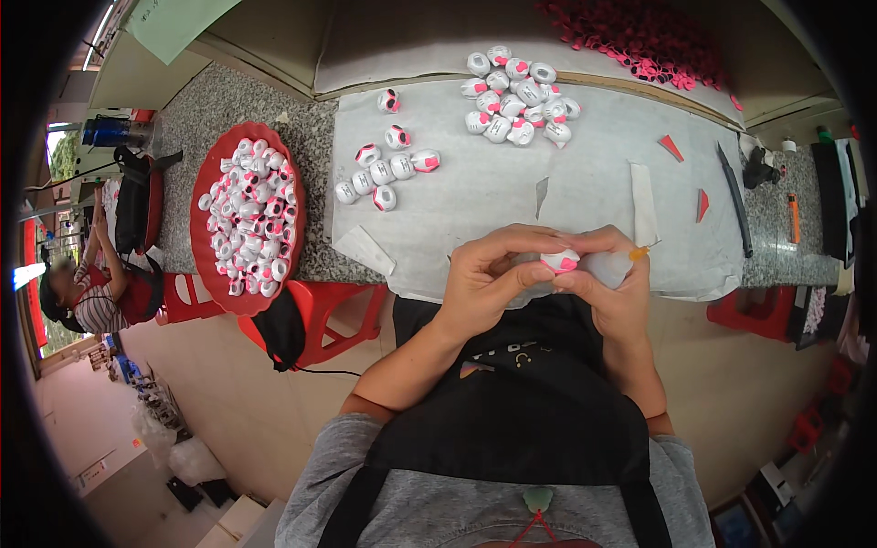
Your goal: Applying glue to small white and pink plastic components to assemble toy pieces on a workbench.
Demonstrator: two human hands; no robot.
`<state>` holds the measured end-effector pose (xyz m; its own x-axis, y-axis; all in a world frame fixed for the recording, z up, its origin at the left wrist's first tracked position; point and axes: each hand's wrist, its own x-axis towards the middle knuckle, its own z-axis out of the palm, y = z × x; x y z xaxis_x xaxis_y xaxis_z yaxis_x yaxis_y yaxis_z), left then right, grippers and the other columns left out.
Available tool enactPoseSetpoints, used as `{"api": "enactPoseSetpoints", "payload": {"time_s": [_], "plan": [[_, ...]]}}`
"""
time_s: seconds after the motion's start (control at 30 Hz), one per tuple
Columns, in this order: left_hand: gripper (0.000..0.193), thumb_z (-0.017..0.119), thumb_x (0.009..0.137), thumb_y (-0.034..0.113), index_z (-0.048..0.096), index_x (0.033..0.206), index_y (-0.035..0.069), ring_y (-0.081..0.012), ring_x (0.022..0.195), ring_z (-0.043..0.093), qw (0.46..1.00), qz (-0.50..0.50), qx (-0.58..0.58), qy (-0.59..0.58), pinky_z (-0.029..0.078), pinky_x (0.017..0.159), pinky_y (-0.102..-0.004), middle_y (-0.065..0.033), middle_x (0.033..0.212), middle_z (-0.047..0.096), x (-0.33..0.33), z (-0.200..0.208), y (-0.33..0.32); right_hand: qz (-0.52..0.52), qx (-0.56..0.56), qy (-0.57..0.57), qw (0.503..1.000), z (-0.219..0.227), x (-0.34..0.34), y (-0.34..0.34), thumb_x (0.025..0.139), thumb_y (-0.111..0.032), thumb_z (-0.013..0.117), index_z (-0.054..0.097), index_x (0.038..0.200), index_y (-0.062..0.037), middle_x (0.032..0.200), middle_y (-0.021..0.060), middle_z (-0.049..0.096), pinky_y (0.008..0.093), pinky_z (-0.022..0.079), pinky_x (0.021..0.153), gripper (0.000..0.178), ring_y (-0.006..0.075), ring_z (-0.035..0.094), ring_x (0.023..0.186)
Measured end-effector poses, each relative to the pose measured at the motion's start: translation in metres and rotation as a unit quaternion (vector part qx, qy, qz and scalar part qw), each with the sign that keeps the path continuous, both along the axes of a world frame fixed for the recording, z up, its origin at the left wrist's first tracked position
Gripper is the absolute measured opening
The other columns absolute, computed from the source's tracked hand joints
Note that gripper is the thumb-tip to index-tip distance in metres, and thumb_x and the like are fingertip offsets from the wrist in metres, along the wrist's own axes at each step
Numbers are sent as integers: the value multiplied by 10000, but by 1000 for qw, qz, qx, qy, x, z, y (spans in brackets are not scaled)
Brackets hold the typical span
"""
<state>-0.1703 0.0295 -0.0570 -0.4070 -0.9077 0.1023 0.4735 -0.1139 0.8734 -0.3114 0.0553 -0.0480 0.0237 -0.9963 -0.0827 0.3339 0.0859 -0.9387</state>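
Over the near edge of the paper-covered bench (457,239), both my hands meet around a small rounded white piece with pink trim (560,262). My left hand (493,274) grips it between thumb and fingers. Closed as well, my right hand (614,290) has thumb and fingertips against the same piece. Tucked in its palm is a small translucent squeeze bottle (607,268) with an amber nozzle pointing to the right. Finished-looking white and pink pieces (517,99) sit grouped at the far middle. Several more (384,172) stand loosely on the left of the paper.
A red scalloped basin (203,239) heaped with similar pieces stands at left. Pink parts (639,41) pile on the back shelf. Black tweezers (734,196), red scraps (702,205) and an orange cutter (794,217) lie at right. Another person (100,292) sits far left.
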Motion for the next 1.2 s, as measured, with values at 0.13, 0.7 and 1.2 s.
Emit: {"api": "enactPoseSetpoints", "payload": {"time_s": [0.13,0.7,1.2], "plan": [[176,531,732,4,522,904,-34,-181,873,518,1000,4,1,-6,410,766,-278,-152,954,529,1,-2,2,-11,-5,4,1000,2,2,0,654,-3,633,536,838,14,703,37,544,183,401,549,209,71,502,622],[255,501,752,21,472,997,-47,-160,848,520,999,14,47,-13,414,740,-269,-119,917,539,-2,0,5,10,10,-3,1000,0,1,-3,673,24,562,507,913,32,746,84,549,203,423,530,246,104,516,597],[264,483,761,-16,454,1022,-46,-168,902,496,998,-34,44,33,413,763,-276,-134,1025,498,-2,0,4,-19,22,-56,998,-2,4,-4,659,42,562,501,862,34,715,94,543,220,431,508,212,124,519,576]]}}
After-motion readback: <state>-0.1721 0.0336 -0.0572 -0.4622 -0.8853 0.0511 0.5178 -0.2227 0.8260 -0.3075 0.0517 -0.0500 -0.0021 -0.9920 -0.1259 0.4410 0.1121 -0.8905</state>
